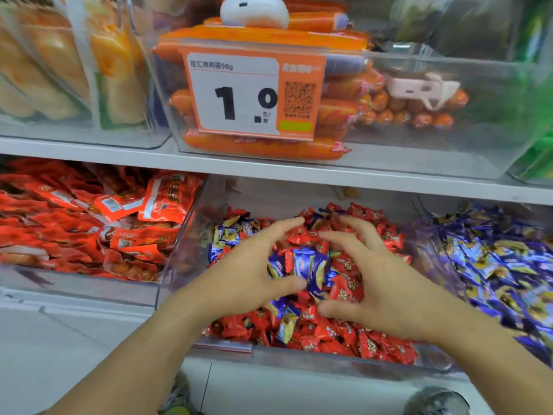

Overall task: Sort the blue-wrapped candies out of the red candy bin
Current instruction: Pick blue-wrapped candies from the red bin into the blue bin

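Observation:
A clear plastic bin (299, 359) on the lower shelf holds a heap of red-wrapped candies (374, 342) with blue-wrapped candies mixed in. A cluster of blue-wrapped candies (311, 268) lies on top in the middle, and more blue ones (230, 236) sit at the bin's left side. My left hand (248, 274) and my right hand (377, 280) hover over the heap on either side of the middle cluster, fingers spread and bent, thumbs close to the blue wrappers. Neither hand visibly holds a candy.
To the right stands a bin full of blue-wrapped candies (502, 265). Left of the red bin is a bin of red snack packets (89, 226). The shelf above (269, 170) carries clear bins of orange sausages with a price card (248, 94).

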{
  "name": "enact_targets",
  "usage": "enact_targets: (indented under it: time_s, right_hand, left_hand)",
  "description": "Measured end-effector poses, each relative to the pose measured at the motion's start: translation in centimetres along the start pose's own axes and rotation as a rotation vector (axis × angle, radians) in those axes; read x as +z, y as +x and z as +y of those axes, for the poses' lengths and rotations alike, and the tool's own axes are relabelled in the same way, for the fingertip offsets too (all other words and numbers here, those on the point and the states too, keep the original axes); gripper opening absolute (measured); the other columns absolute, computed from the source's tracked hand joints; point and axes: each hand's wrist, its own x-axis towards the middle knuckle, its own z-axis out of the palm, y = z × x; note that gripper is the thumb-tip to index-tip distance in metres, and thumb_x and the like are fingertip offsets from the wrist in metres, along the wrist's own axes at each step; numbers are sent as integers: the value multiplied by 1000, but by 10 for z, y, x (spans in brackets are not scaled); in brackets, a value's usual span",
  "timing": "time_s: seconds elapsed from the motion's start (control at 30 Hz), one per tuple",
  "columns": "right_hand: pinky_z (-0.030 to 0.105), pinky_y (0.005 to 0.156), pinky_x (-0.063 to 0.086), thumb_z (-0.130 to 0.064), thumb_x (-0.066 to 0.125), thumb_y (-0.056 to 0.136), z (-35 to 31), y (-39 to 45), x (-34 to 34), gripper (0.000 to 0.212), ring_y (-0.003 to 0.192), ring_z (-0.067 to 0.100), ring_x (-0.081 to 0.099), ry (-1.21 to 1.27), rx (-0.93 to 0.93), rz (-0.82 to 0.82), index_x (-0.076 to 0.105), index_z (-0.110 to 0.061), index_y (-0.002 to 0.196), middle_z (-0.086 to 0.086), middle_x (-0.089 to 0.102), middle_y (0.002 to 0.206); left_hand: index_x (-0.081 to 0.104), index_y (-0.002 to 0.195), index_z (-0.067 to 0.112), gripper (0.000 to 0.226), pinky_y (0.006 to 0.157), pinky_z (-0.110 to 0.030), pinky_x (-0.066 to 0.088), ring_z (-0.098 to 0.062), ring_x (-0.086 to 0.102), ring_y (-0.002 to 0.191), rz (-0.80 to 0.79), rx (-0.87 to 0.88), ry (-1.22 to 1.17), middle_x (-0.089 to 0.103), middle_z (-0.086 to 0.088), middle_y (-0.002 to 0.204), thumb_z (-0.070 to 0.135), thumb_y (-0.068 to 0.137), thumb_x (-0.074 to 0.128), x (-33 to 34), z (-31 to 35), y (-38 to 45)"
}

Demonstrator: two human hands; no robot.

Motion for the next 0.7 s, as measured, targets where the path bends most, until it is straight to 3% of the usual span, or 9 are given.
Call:
enact_targets:
  time_s: [0.07, 0.13, 0.2, 0.3, 0.4, 0.57, 0.63, 0.7]
  right_hand:
    - [18, 110, 33, -66, 73, 70, -1, -1, -1, 89, 127, -7, 36, -6, 3, 61, 30, -44, 145, -19, 17, 150]
    - [28, 107, 38, -69, 64, 77, 1, 1, 0, 68, 120, -2, 42, -75, -44, 105, 47, -40, 136, -21, 44, 133]
    - [37, 99, 38, -72, 49, 80, 0, 2, 1, 56, 111, 3, 43, -145, -35, 151, 57, -41, 126, -25, 55, 117]
    - [34, 89, 26, -78, 38, 78, -5, 6, 5, 60, 106, 6, 40, -217, 16, 212, 58, -43, 124, -24, 57, 108]
    - [36, 87, 25, -74, 47, 80, -8, 17, 15, 49, 100, 11, 40, -274, 12, 243, 66, -40, 110, -20, 54, 96]
    - [33, 88, 24, -50, 70, 83, -10, 22, 16, 17, 97, 5, 40, -171, -5, 210, 67, -35, 92, -18, 58, 92]
    - [31, 89, 31, -38, 75, 82, -10, 21, 11, 11, 94, 0, 48, -32, 1, 241, 66, -35, 86, -19, 62, 89]
    - [22, 84, 42, -24, 77, 80, -11, 20, 6, 16, 89, 0, 58, 127, 24, 328, 64, -32, 83, -17, 65, 86]
  left_hand:
    - [45, 132, 52, 61, 90, -28, 54, -5, 59, 103, 8, -61, 8, 55, 21, 114, 34, 82, 77, -3, -7, -1]
    - [58, 122, 45, 49, 75, -27, 58, -6, 60, 90, 19, -85, 5, 58, 18, 103, 27, 81, 78, -3, -8, 3]
    - [64, 110, 42, 35, 79, -25, 55, -1, 60, 90, 19, -54, 52, 60, 20, 101, 27, 81, 78, -4, -6, 4]
    - [64, 91, 42, 20, 82, -18, 49, 8, 58, 91, 2, -31, 84, 62, 20, 98, 28, 83, 76, -1, -10, 5]
    - [66, 88, 36, 12, 80, -22, 51, 1, 61, 86, -13, -13, 97, 62, 15, 95, 29, 84, 75, 1, -9, 6]
    - [66, 90, 39, 8, 98, -25, 40, -2, 52, 108, 20, -25, 89, 58, 18, 110, 31, 89, 66, 4, -10, 12]
    - [69, 88, 38, 5, 100, -26, 38, -3, 49, 114, 62, -9, 113, 58, 19, 112, 42, 87, 67, 7, -6, 13]
    - [72, 81, 35, 9, 97, -23, 38, 1, 51, 110, 104, -7, 124, 60, 19, 110, 41, 87, 68, 8, -2, 13]
